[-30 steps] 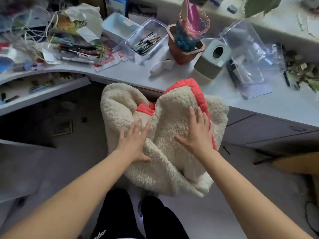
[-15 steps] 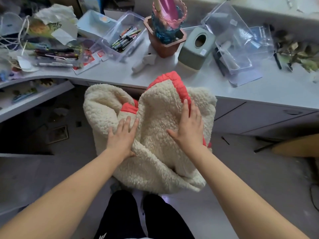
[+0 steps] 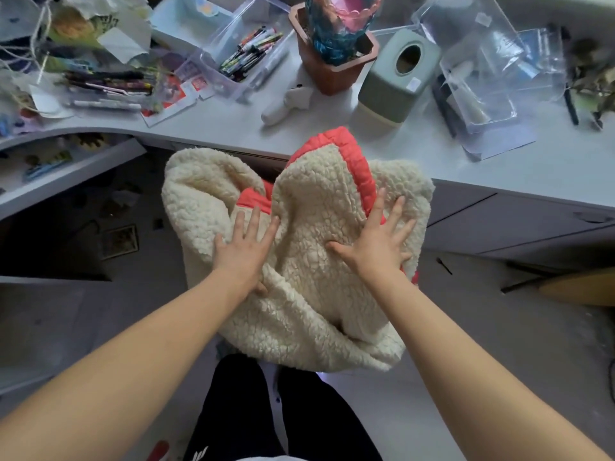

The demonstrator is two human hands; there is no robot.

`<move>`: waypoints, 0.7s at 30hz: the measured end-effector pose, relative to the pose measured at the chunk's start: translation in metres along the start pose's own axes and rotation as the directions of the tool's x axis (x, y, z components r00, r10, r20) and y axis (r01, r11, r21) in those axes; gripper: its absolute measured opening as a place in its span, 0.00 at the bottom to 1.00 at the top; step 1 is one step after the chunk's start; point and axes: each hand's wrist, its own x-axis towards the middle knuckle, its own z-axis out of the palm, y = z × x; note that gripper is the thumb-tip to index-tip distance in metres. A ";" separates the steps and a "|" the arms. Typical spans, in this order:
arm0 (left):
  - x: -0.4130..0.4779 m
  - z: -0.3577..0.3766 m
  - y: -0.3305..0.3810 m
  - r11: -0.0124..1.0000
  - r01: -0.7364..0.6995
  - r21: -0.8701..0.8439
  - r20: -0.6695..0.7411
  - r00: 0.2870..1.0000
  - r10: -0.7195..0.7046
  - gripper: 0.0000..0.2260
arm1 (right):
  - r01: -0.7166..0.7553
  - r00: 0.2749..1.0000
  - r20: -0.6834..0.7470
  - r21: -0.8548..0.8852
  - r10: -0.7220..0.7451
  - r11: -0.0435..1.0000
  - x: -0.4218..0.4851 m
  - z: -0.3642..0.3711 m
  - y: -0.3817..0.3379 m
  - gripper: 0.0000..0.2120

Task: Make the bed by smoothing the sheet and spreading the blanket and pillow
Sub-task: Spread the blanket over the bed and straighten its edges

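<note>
A cream fleece blanket [image 3: 309,234] with a red quilted lining lies bunched in a heap in front of the desk, its red edge rising at the top. My left hand [image 3: 244,249] rests flat on its left side with fingers straight. My right hand [image 3: 376,241] presses flat on the right side, fingers spread, fingertips touching the red lining. No bed, sheet or pillow is in view.
A cluttered white desk [image 3: 499,168] runs behind the blanket, with a clear pen box [image 3: 246,54], a brown pot [image 3: 332,64], a grey tissue box [image 3: 396,74] and clear plastic packaging [image 3: 482,71]. Grey floor lies around; my dark trouser legs [image 3: 283,414] are below.
Both hands have stayed flat on the blanket; my right fingers have spread wider. The view has tilted so the desk sits higher in frame.
</note>
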 end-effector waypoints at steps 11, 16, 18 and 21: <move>0.039 0.023 0.013 0.988 -0.108 -0.112 -0.023 0.994 0.107 0.65 | 0.029 0.998 0.065 -0.048 -0.026 0.998 0.031 0.025 -0.013 0.68; 0.049 0.037 0.022 0.990 -0.106 -0.093 0.021 0.994 0.109 0.64 | 0.008 0.997 0.071 -0.135 0.001 0.991 0.038 0.043 -0.006 0.65; 0.055 0.045 0.024 0.989 -0.107 -0.099 0.041 0.993 0.112 0.62 | 0.000 0.997 0.075 -0.153 0.012 0.988 0.043 0.052 -0.002 0.64; 0.065 0.056 0.027 0.989 -0.111 -0.099 0.051 0.992 0.116 0.60 | -0.001 0.998 0.060 -0.194 0.013 0.981 0.049 0.063 0.001 0.61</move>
